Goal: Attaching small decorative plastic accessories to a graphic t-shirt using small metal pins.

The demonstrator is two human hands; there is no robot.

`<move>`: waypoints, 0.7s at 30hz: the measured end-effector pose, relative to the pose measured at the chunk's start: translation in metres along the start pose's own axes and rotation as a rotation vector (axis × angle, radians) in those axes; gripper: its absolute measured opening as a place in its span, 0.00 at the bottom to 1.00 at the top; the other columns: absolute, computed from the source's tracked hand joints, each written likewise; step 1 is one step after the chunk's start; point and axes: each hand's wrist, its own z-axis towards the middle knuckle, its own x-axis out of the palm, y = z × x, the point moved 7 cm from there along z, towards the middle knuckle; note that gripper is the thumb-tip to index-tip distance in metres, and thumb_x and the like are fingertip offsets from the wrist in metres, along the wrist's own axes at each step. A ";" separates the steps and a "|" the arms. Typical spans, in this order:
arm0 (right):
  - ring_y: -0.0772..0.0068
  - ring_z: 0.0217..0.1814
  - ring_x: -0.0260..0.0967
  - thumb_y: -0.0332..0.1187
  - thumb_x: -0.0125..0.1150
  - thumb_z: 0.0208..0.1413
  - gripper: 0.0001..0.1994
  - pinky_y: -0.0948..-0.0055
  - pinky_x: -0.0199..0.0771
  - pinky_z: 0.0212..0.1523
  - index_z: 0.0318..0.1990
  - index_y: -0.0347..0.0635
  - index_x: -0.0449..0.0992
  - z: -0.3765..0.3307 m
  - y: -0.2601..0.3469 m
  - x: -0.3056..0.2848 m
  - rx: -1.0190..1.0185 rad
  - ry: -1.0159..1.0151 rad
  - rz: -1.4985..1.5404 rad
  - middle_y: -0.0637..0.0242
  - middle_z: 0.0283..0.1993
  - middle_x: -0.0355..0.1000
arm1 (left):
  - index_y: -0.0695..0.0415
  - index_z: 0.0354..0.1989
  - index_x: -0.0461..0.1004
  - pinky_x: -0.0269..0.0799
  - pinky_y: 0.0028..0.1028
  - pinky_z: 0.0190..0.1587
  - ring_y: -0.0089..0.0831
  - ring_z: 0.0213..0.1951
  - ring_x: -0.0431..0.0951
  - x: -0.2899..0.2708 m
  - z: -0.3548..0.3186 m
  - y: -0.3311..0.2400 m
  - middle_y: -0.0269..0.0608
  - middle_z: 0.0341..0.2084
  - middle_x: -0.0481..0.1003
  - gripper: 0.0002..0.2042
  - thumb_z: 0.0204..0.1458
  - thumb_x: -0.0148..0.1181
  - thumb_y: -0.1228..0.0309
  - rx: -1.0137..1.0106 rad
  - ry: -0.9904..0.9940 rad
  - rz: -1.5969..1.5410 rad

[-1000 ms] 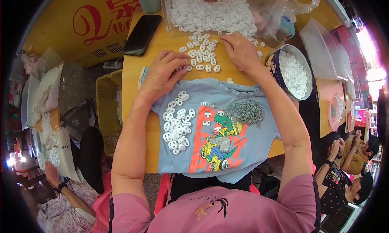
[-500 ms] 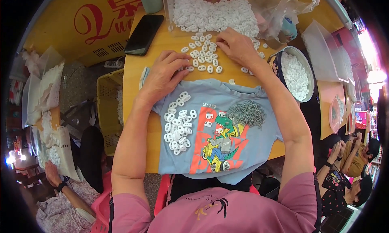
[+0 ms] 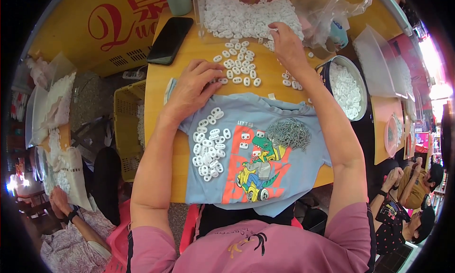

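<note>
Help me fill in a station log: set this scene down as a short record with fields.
Left hand: the left hand rests on the table, fingers bent, beside loose white pieces
Right hand: the right hand reaches to the near edge of a large white heap; whether it grips a piece is unclear
Work surface: blue T-shirt spread on the table
On shirt, left: white two-holed pieces
On shirt, upper right: small grey pieces
Far left: dark phone
Right: round tin containing white pieces
</note>
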 end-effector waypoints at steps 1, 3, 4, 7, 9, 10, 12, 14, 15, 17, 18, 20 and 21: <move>0.45 0.46 0.74 0.32 0.55 0.64 0.09 0.56 0.74 0.47 0.48 0.42 0.75 0.001 0.002 -0.001 0.000 0.001 0.002 0.52 0.45 0.76 | 0.57 0.43 0.78 0.68 0.39 0.56 0.43 0.51 0.71 0.000 -0.001 0.001 0.37 0.49 0.77 0.10 0.52 0.64 0.76 -0.002 0.000 0.001; 0.45 0.46 0.74 0.33 0.56 0.63 0.09 0.55 0.74 0.47 0.45 0.40 0.76 0.002 0.002 0.009 0.025 0.162 -0.049 0.51 0.43 0.77 | 0.57 0.43 0.78 0.68 0.39 0.56 0.43 0.51 0.71 0.000 -0.002 0.001 0.37 0.49 0.77 0.10 0.52 0.64 0.76 -0.004 0.001 0.007; 0.45 0.46 0.74 0.33 0.56 0.63 0.09 0.55 0.74 0.47 0.45 0.40 0.76 0.002 0.001 0.010 0.025 0.162 -0.049 0.51 0.43 0.77 | 0.57 0.43 0.78 0.68 0.39 0.56 0.43 0.51 0.71 0.000 -0.001 0.001 0.37 0.49 0.77 0.10 0.52 0.64 0.76 -0.004 0.001 0.007; 0.44 0.46 0.75 0.33 0.58 0.62 0.09 0.54 0.74 0.46 0.43 0.39 0.77 0.003 0.007 0.022 -0.005 0.274 -0.121 0.50 0.41 0.77 | 0.57 0.43 0.78 0.68 0.39 0.56 0.43 0.51 0.71 0.000 -0.001 0.001 0.37 0.49 0.77 0.10 0.52 0.64 0.76 0.000 0.005 0.013; 0.44 0.45 0.75 0.33 0.60 0.60 0.08 0.53 0.74 0.45 0.42 0.39 0.78 0.004 0.010 0.027 0.004 0.367 -0.239 0.50 0.41 0.78 | 0.57 0.43 0.78 0.68 0.39 0.56 0.43 0.52 0.71 0.000 -0.001 0.000 0.37 0.49 0.77 0.10 0.52 0.64 0.76 -0.001 0.007 0.009; 0.44 0.45 0.75 0.33 0.60 0.60 0.08 0.53 0.74 0.45 0.42 0.39 0.78 0.006 0.012 0.027 0.004 0.368 -0.239 0.50 0.41 0.78 | 0.57 0.43 0.78 0.68 0.39 0.56 0.43 0.52 0.71 0.000 -0.001 0.000 0.37 0.49 0.77 0.10 0.52 0.64 0.76 -0.002 0.006 0.009; 0.44 0.44 0.75 0.33 0.60 0.59 0.08 0.53 0.75 0.45 0.41 0.38 0.78 0.009 0.015 0.029 -0.006 0.407 -0.301 0.50 0.40 0.78 | 0.57 0.44 0.78 0.68 0.39 0.56 0.43 0.52 0.71 0.000 -0.002 0.000 0.37 0.49 0.77 0.10 0.52 0.64 0.76 -0.009 0.007 0.000; 0.44 0.43 0.76 0.33 0.60 0.59 0.09 0.53 0.75 0.45 0.40 0.38 0.78 0.013 0.015 0.025 0.019 0.405 -0.257 0.50 0.39 0.78 | 0.57 0.44 0.78 0.68 0.39 0.56 0.43 0.52 0.71 0.000 -0.002 0.001 0.36 0.49 0.77 0.10 0.52 0.64 0.76 -0.009 0.005 0.002; 0.44 0.43 0.76 0.34 0.60 0.58 0.09 0.53 0.75 0.45 0.39 0.37 0.78 0.013 0.011 0.021 0.048 0.399 -0.210 0.50 0.38 0.78 | 0.57 0.44 0.78 0.68 0.39 0.56 0.43 0.52 0.71 0.001 -0.001 0.001 0.36 0.49 0.77 0.10 0.52 0.64 0.76 -0.005 0.007 0.007; 0.44 0.43 0.76 0.34 0.60 0.58 0.09 0.53 0.75 0.45 0.39 0.37 0.78 0.014 -0.001 0.015 0.065 0.392 -0.174 0.49 0.37 0.78 | 0.57 0.43 0.78 0.68 0.39 0.56 0.43 0.52 0.71 0.002 0.000 -0.001 0.36 0.49 0.77 0.10 0.52 0.64 0.76 -0.006 0.011 0.005; 0.44 0.44 0.76 0.34 0.60 0.58 0.10 0.53 0.74 0.45 0.39 0.36 0.78 0.014 -0.003 0.013 0.076 0.386 -0.138 0.49 0.37 0.78 | 0.57 0.43 0.78 0.68 0.39 0.56 0.43 0.52 0.71 0.001 0.000 0.000 0.36 0.49 0.77 0.10 0.52 0.64 0.75 -0.008 0.009 0.006; 0.45 0.44 0.76 0.34 0.60 0.58 0.10 0.53 0.74 0.45 0.40 0.36 0.78 0.011 -0.003 0.011 0.048 0.391 -0.140 0.48 0.37 0.78 | 0.57 0.43 0.78 0.68 0.39 0.56 0.43 0.52 0.71 0.000 -0.001 0.001 0.36 0.49 0.77 0.10 0.52 0.64 0.75 -0.012 0.009 -0.003; 0.45 0.44 0.76 0.34 0.61 0.58 0.11 0.53 0.74 0.45 0.41 0.36 0.79 0.010 0.000 0.010 0.019 0.395 -0.137 0.48 0.38 0.78 | 0.57 0.43 0.78 0.68 0.39 0.56 0.43 0.52 0.71 0.000 -0.001 0.002 0.36 0.49 0.77 0.09 0.52 0.64 0.75 -0.018 0.010 -0.006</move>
